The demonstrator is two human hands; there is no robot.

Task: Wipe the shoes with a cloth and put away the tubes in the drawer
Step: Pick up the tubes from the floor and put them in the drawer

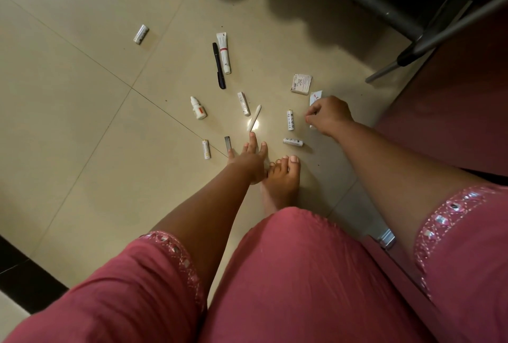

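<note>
- Left hand (248, 158): extended down toward the tiled floor (82, 95), fingers straight and spread, grasping nothing. Its fingertips end just short of the near end of a slim white tube (254, 118) lying on a bright reflection.
- Right hand (328, 117): fingers curled, pinching a white red-printed packet (315, 97) that shows above and below the knuckles.
- A bare foot (281, 180) stands flat on the floor, just beside the left hand's wrist.
- Between the two hands: one small white tube with black print (290, 120), roughly upright in the view, near the right hand's knuckles; a second like it (293, 141) lies crosswise just below it.
- Left of the left hand: a dark flat strip (228, 144) and a small white tube with an orange tip (206, 149), both near the fingertips.
- Further out: a small white box-shaped tube (243, 103), a white dropper bottle (198, 108), a black marker (218, 65) lying alongside a long white tube with red band (224, 52), the two nearly touching.
- A brown square carton (301, 83) sits just beyond the right hand.
- A lone silver-white tube (141, 34) lies well apart, far left.
- Grey metal chair legs (428, 40) cross the upper right corner.
</note>
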